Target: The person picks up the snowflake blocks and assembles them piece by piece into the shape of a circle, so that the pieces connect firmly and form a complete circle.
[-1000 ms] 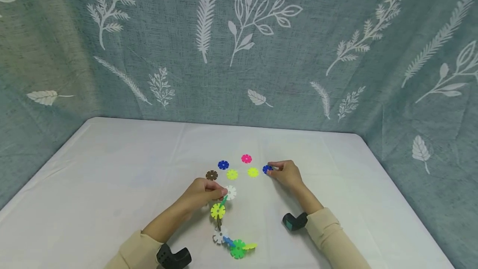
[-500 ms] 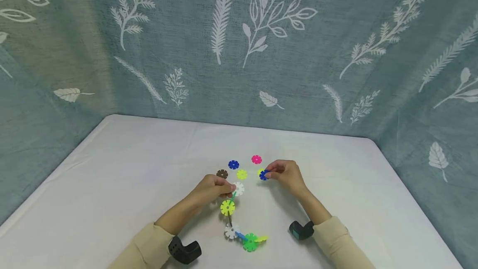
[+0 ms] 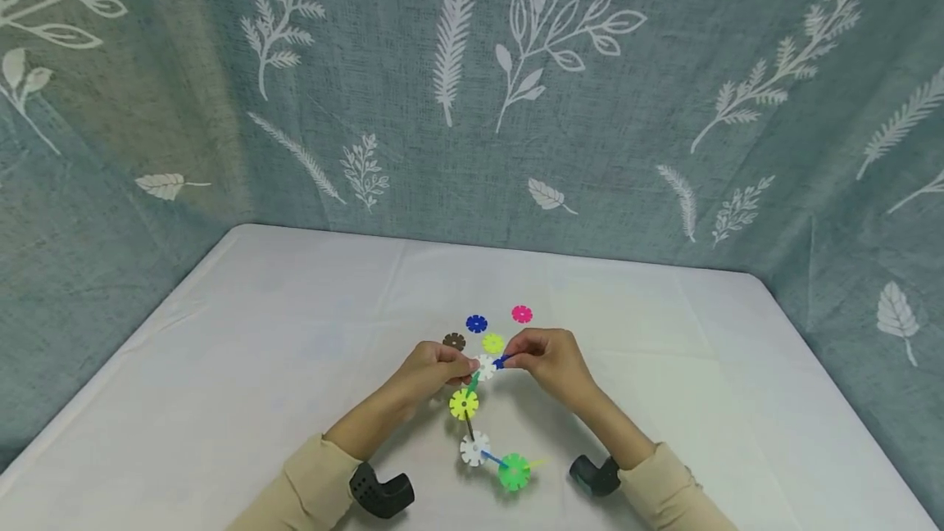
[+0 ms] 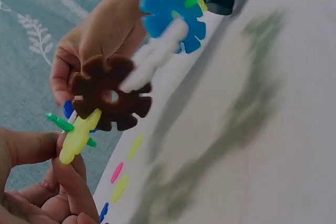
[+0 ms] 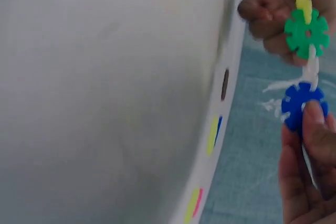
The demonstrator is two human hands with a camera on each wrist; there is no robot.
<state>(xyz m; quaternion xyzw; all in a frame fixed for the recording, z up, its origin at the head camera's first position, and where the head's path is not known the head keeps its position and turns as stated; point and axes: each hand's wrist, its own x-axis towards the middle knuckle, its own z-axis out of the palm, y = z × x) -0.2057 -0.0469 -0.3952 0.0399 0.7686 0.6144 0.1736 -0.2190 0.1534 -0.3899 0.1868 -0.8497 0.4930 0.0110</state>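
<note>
My right hand (image 3: pixel 549 360) pinches a dark blue notched plastic disc (image 5: pixel 298 103) between thumb and fingers. Its edge meets the white disc (image 3: pixel 484 368) at the top of a chain of interlocking discs. Beside that white disc, my left hand (image 3: pixel 435 367) grips the chain's upper end by thumb and fingertips. Below hang a green disc (image 5: pixel 307 34), a yellow disc (image 3: pixel 464 404), a brown disc (image 4: pixel 107 93), another white disc (image 3: pixel 475 449), a lighter blue disc (image 4: pixel 173 17), a bright green disc (image 3: pixel 515 472) and a yellow end disc. The left wrist view shows the chain raised above the table.
On the white table (image 3: pixel 295 334) behind the hands lie loose discs: brown (image 3: pixel 454 342), dark blue (image 3: pixel 477 324), yellow (image 3: pixel 492 343) and pink (image 3: pixel 522 314). Another yellow disc (image 5: pixel 192 206) appears in the right wrist view. A leaf-patterned curtain (image 3: pixel 435 179) surrounds the table.
My right hand has carried the dark blue disc leftward and toward me, up against the white end disc. The left hand keeps its grip on the chain. The head view has shifted.
</note>
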